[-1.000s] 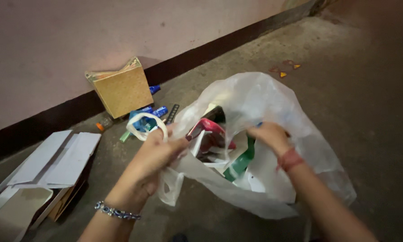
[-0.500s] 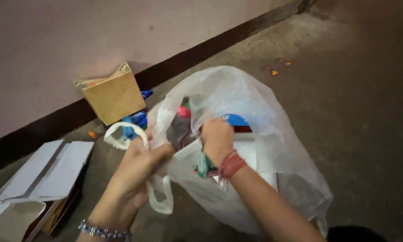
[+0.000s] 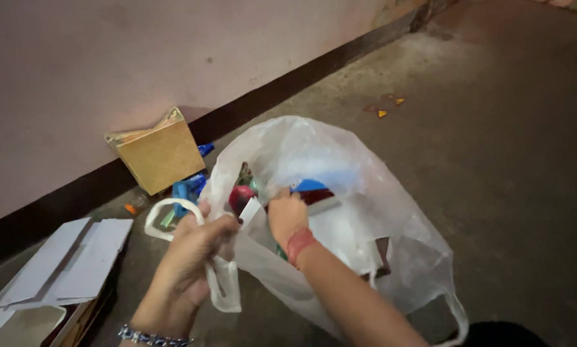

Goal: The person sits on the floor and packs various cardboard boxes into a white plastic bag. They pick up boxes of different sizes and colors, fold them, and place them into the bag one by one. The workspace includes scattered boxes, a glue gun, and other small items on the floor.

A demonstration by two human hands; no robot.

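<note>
Lower left of the frame: flattened white cardboard boxes [image 3: 63, 270] lie on the concrete floor [image 3: 507, 167]. Upper left of centre: a tan square box [image 3: 161, 157] leans against the dark skirting of the pink wall [image 3: 108, 58], with blue items [image 3: 189, 188] just beside it. Centre left: the left hand [image 3: 195, 254], a beaded bracelet [image 3: 150, 336] at its wrist, is clenched around one handle [image 3: 173, 215] of the translucent white plastic bag [image 3: 365, 225]. Centre: the bag stands open on the floor. The right hand [image 3: 287, 215], red thread [image 3: 299, 244] at the wrist, reaches inside and grips a blue-and-red packet [image 3: 317, 193]. Upper right: small orange scraps [image 3: 383, 112] lie on the floor.
</note>
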